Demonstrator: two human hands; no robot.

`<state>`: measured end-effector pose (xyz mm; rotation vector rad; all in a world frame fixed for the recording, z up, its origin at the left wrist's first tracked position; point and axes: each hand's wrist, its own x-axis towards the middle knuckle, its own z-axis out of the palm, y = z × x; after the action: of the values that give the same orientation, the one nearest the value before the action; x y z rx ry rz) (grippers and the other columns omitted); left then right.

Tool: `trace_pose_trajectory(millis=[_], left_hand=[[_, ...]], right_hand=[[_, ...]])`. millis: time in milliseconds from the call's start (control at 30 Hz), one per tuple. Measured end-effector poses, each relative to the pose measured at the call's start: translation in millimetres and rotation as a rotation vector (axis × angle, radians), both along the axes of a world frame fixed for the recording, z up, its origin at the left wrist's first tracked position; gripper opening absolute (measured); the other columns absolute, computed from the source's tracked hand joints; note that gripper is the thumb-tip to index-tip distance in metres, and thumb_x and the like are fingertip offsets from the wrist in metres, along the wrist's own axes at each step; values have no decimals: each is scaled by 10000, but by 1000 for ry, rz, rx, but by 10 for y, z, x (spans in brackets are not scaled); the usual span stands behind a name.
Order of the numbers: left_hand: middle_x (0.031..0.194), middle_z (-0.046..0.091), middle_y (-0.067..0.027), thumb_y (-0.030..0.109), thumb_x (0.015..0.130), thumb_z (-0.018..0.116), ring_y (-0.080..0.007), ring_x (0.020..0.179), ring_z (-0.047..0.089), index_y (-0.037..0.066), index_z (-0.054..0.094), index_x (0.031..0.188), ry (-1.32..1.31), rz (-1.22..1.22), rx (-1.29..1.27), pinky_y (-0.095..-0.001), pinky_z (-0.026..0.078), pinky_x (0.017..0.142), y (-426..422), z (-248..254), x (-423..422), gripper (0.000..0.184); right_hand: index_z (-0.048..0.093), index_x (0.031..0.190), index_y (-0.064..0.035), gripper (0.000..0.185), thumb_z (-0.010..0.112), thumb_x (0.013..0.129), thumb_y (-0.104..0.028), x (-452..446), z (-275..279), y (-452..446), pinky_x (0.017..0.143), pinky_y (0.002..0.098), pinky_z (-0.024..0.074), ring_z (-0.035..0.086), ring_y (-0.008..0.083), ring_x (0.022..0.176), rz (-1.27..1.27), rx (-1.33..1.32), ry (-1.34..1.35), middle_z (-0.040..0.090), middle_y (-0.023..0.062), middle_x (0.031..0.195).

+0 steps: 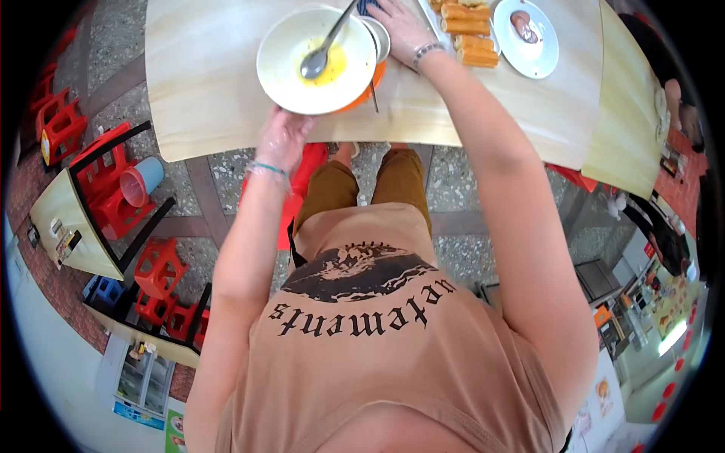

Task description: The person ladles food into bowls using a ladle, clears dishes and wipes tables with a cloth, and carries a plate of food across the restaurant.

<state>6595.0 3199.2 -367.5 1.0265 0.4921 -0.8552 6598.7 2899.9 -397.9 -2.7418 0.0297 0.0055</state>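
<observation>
My left hand [283,142], in a clear plastic glove, grips a white bowl [276,79] by its near edge, with the fingers partly hidden underneath. A metal spoon [313,64] leans in the bowl over some yellow liquid. Beside and partly behind the bowl are a small metal cup [381,39] and an orange dish [379,75]. My right hand [402,32], also gloved, reaches across the tabletop, its fingers closed over a dark blue cloth-like item [368,7] at the top edge of the view.
Golden fried dough sticks [470,23] lie on a tray right of my right hand. Next to them, a white plate [529,64] holds a brownish-pink piece. The pale table [204,98] ends just before my legs. Red stools [158,268] and another table [57,208] stand at left.
</observation>
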Motion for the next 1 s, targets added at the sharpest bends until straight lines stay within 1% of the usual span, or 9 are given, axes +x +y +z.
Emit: trace_pose_trajectory(millis=[33, 67, 133, 433, 533, 633, 767, 900, 1000], left_hand=[[1232, 501, -122, 43, 902, 426, -240, 1029, 555, 38, 330, 1340, -56, -25, 0, -370, 497, 876, 6, 8, 76, 448], [1232, 501, -122, 43, 902, 426, -240, 1029, 555, 38, 330, 1340, -49, -29, -3, -370, 497, 876, 9, 34, 138, 448], [1286, 457, -127, 51, 904, 433, -256, 1077, 542, 33, 328, 1350, -55, -56, 117, -389, 483, 927, -28, 126, 251, 458], [1286, 469, -209, 116, 910, 487, -316, 1111, 529, 28, 290, 1367, -205, 43, 231, -398, 459, 943, 259, 235, -113, 505], [1325, 438, -234, 154, 921, 475, -332, 1146, 513, 53, 283, 1379, -223, 66, 421, -416, 445, 962, 829, 237, -792, 507], [1292, 468, -207, 146, 906, 476, -315, 1118, 533, 93, 290, 1373, -72, 259, 612, -418, 444, 959, 1715, -300, -1562, 505], [1169, 516, -132, 109, 853, 506, -239, 926, 575, 131, 295, 1355, 171, 508, 826, -413, 498, 814, 3041, -1411, -2681, 545], [1116, 526, -100, 106, 825, 540, -210, 845, 571, 136, 306, 1348, 250, 689, 693, -381, 507, 741, 3784, -2192, -3382, 573], [1361, 404, -111, 291, 864, 506, -272, 1198, 461, 214, 384, 1321, 497, 416, 946, -473, 389, 970, 4363, -2775, -3733, 479]], right_hand=[[446, 1273, -34, 671, 724, 699, -241, 15, -28, -42, 1070, 365, 310, 382, 343, 1259, 124, -209, -217, 422, 190, 1330], [446, 1273, -34, 671, 724, 699, -241, -91, -58, -8, 1070, 365, 310, 382, 343, 1259, 121, -212, -210, 422, 190, 1330], [419, 1334, -70, 543, 530, 803, -59, -410, -218, 79, 1098, 390, 287, 324, 337, 1322, 24, -44, -55, 358, 158, 1423], [534, 1199, -16, 492, 480, 720, 82, -1797, 11, 606, 1066, 418, 332, 409, 357, 1251, -59, 252, -90, 465, 200, 1322], [513, 1208, 25, 530, 467, 684, 87, -2266, -30, 178, 1064, 429, 322, 435, 388, 1220, -452, 257, -229, 510, 236, 1257], [412, 1316, 33, 544, 551, 799, -66, -2670, -73, -281, 1092, 422, 265, 360, 388, 1278, -703, -30, -102, 361, 264, 1385], [213, 1417, 47, 676, 484, 905, -302, -2582, -232, 66, 1145, 415, 122, 171, 370, 1380, -513, -75, 75, 191, 287, 1463], [281, 1393, 26, 622, 540, 879, -210, -2145, -268, 713, 1115, 443, 210, 274, 405, 1327, -360, -60, -48, 284, 290, 1419], [340, 1346, 59, 595, 543, 888, -262, -1932, -282, 898, 1097, 444, 259, 317, 402, 1305, -237, -168, -85, 314, 293, 1400]])
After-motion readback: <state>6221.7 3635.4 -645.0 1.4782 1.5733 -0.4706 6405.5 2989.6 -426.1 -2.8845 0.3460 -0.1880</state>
